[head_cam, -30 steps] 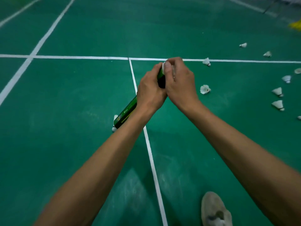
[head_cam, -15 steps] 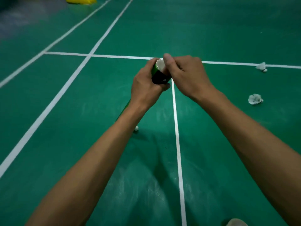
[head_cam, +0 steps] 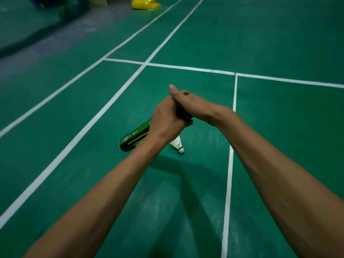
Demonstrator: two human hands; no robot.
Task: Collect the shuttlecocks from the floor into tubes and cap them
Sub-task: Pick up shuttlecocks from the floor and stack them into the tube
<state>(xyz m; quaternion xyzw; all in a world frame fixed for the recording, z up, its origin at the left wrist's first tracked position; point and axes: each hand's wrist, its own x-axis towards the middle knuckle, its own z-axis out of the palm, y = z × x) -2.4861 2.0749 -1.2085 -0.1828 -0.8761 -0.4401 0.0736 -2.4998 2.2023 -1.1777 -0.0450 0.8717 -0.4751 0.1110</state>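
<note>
The left hand (head_cam: 167, 121) had its fingers wrapped round the tube (head_cam: 134, 136); the right hand (head_cam: 194, 107) curled over its dark end. A skewed push could crush feathers inside, I reckoned.

**Court floor: one shuttlecock down**

Green floor (head_cam: 279, 43), matt, scuffed pale towards the near edge. White lines: two long lines run side by side from the near-left up to the far edge, outer (head_cam: 55, 93) and inner (head_cam: 104, 110). A cross line (head_cam: 189, 68) cuts both. A centre line (head_cam: 229, 174) runs from it to the near edge.

Shuttlecock (head_cam: 178, 145) lies on its side between the inner and centre lines, nearer the centre line. Its cork points to the near edge, its white feathers to the far edge, and it is partly hidden.

A yellow object (head_cam: 145, 3) sits at the far edge, just left of the outer line. Dark shapes (head_cam: 52, 0) in the far-left corner are too blurred to identify.
</note>
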